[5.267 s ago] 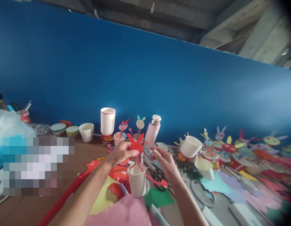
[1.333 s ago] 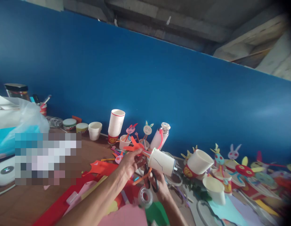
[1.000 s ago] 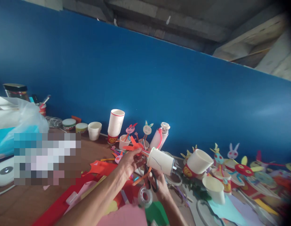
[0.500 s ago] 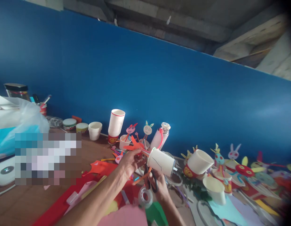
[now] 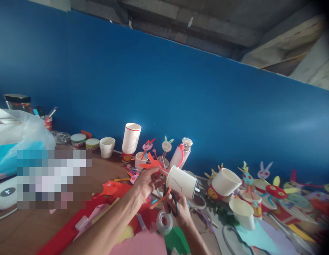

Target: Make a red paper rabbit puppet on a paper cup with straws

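Okay, your left hand (image 5: pixel 145 187) pinches the red paper head (image 5: pixel 153 163) near its neck, fingers curled in; your right hand (image 5: pixel 182 207) grips the scissors (image 5: pixel 177 207), fingers bunched round the handles. Over your right hand is the white cup (image 5: pixel 182 181), tipped sideways, mouth towards your left: that tilt probably leaves the orange strip (image 5: pixel 161 202) exposed beside the scissors. Below, a tape roll (image 5: pixel 167 230) sits among coloured paper (image 5: pixel 143 244) on the bench (image 5: pixel 28 230). Beyond, small cups (image 5: pixel 140 160) apparently serve as stands for bunny figures (image 5: pixel 167 146), and the red cup (image 5: pixel 127 157) beneath the white stack (image 5: pixel 132 138) carries a logo too small to read.

Cup (image 5: pixel 182 182) tipped sideways, scissors (image 5: pixel 176 205) picked up
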Available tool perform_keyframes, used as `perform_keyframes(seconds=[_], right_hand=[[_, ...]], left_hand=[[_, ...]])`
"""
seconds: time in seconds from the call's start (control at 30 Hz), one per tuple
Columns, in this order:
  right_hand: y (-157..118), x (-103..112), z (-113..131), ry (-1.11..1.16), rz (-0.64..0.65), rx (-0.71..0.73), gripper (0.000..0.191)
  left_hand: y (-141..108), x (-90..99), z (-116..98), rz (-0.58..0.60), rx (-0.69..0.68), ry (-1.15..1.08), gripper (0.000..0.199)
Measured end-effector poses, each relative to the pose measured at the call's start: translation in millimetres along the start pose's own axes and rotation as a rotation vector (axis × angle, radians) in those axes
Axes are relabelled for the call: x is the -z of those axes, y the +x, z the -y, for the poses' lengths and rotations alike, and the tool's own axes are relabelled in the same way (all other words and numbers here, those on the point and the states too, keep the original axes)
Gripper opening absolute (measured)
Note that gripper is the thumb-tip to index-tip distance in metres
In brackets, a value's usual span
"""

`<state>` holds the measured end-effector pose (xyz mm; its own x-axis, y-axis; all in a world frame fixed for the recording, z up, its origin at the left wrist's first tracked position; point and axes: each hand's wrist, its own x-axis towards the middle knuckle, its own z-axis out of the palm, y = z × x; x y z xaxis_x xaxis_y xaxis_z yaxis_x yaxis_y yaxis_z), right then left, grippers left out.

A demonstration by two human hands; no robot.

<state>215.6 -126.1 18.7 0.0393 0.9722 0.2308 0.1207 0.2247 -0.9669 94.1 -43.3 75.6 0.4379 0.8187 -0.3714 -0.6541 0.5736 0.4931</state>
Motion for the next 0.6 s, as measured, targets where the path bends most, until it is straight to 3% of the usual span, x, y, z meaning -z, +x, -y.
perform_keyframes(seconds=[0.37,0.6], right_hand=[[2,6,-1,-0.042,-0.007,-0.042,0.047],[2,4,14,-0.062,-0.014,-0.056,0.048]], left_hand=[[0,0.5,-2,0.009,-0.001,0.004,0.009],[0,-0.1,-4,0.002,0.021,-0.001,0.008]])
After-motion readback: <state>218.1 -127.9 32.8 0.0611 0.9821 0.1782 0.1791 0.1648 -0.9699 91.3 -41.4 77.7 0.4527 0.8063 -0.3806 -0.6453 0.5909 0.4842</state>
